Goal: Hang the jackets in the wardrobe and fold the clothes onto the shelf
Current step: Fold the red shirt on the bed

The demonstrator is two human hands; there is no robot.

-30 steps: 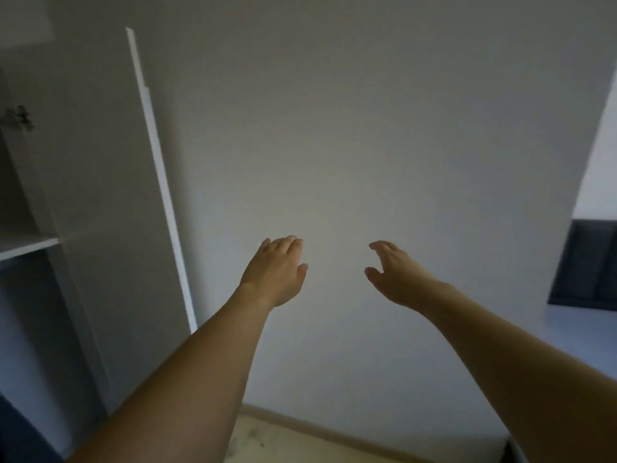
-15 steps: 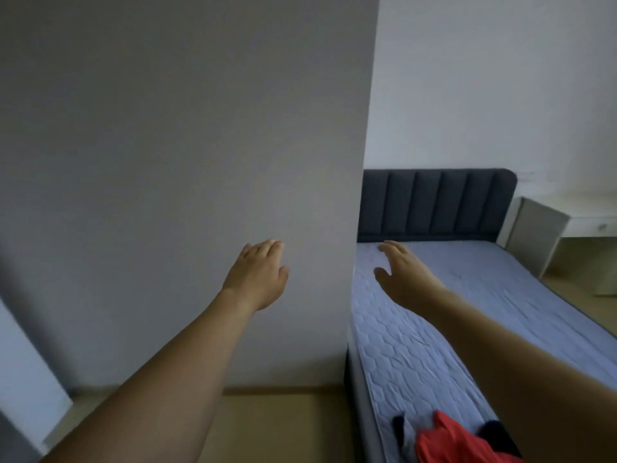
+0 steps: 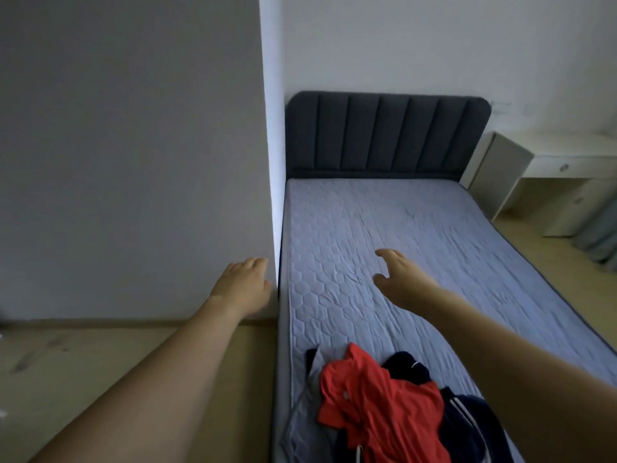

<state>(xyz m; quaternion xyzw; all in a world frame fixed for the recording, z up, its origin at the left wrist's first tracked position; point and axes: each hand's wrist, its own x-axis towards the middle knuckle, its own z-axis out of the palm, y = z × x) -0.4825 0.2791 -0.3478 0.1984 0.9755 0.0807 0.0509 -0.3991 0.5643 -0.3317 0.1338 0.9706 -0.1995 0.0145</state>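
Now both hands, left (image 3: 241,285) & right (image 3: 399,279), reach fwd, fingers spread, empty; crumpled red garment (image 3: 377,406) w/ dark jacket (image 3: 467,426) on quilted blue-grey bed (image 3: 384,235).

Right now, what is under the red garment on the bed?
Under the red garment lie a dark jacket and some grey cloth, on the mattress. Anything else beneath is covered.

Crumpled red garment (image 3: 377,409) atop dark jacket (image 3: 467,426), heaped on the bed (image 3: 400,235).

Bed (image 3: 384,235) w/ quilted grey-blue cover, dark headboard (image 3: 384,135). Near foot end: heap of clothes – red top (image 3: 377,402) over dark jacket (image 3: 467,426).
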